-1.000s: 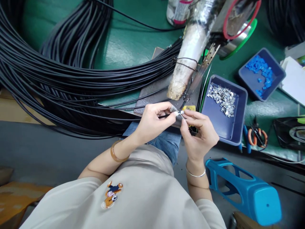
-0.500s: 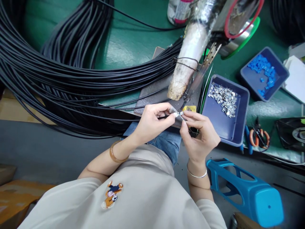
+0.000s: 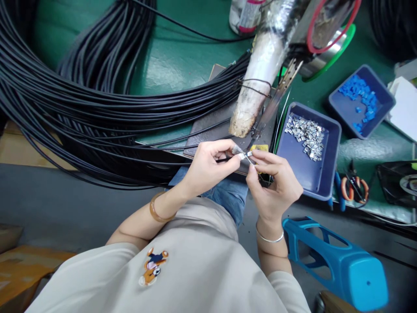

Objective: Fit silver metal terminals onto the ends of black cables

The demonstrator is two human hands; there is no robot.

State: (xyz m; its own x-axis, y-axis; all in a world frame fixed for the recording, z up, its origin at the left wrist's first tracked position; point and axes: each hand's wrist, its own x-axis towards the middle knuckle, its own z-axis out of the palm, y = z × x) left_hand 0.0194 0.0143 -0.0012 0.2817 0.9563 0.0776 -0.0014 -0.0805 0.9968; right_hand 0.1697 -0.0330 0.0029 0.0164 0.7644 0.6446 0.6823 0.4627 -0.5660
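Observation:
My left hand (image 3: 213, 167) is closed in a pinch around a black cable (image 3: 223, 160) near its end, with pale coverings on the fingertips. At that end sits a small silver metal piece (image 3: 249, 154), and a thin light strand (image 3: 248, 160) slants down from it. My right hand (image 3: 276, 184) meets the left one here, its fingertips at the metal piece and its thumb against the strand. The fingers partly hide the cable tip. A yellow block (image 3: 259, 148) lies just behind the right fingers.
A large coil of black cables (image 3: 130, 102) spreads across the left. On the right stand a tray of metal pieces (image 3: 286, 150), a tray of blue pieces (image 3: 340, 111), and orange-handled pliers (image 3: 347, 189). A plastic-wrapped machine arm (image 3: 257, 78) overhangs the work; a blue stool (image 3: 345, 269) stands below.
My right hand has shifted very slightly to the right, its fingers still at the cable end. The left hand keeps its pinch in the same place.

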